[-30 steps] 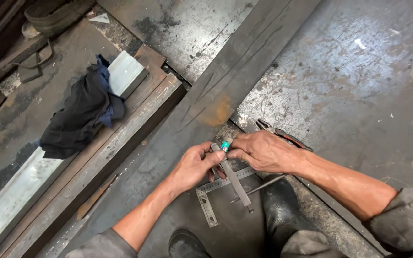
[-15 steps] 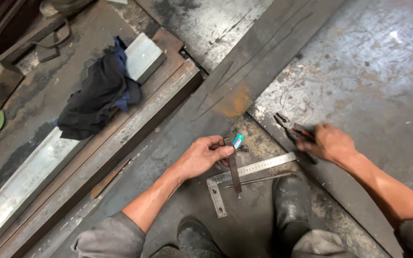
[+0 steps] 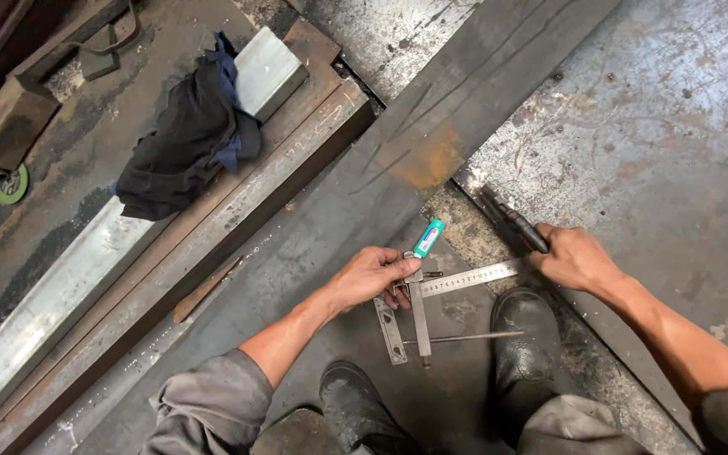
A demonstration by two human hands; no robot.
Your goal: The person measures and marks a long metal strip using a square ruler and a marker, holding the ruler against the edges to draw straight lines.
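On steel plate (image 3: 330, 227): left hand (image 3: 372, 278) pins ruler (image 3: 469, 278); right hand (image 3: 575, 257) grasps pliers (image 3: 511, 221).

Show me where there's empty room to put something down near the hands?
Bare floor lies beyond the right hand. The dark plate is open between the left hand and the rusty beam. Between the hands, ruler, caliper and boots crowd it.

We see the left hand (image 3: 372, 276) resting on the caliper (image 3: 419, 312), on the steel plate (image 3: 364, 202), with the marker (image 3: 428, 238) just far of it. The ruler (image 3: 469, 278) runs right from there toward the right hand (image 3: 573, 257), which grips pliers (image 3: 511, 221). Boots (image 3: 526, 337) sit near of them. The cloth (image 3: 187, 139) lies on the beam (image 3: 267, 72), far left.
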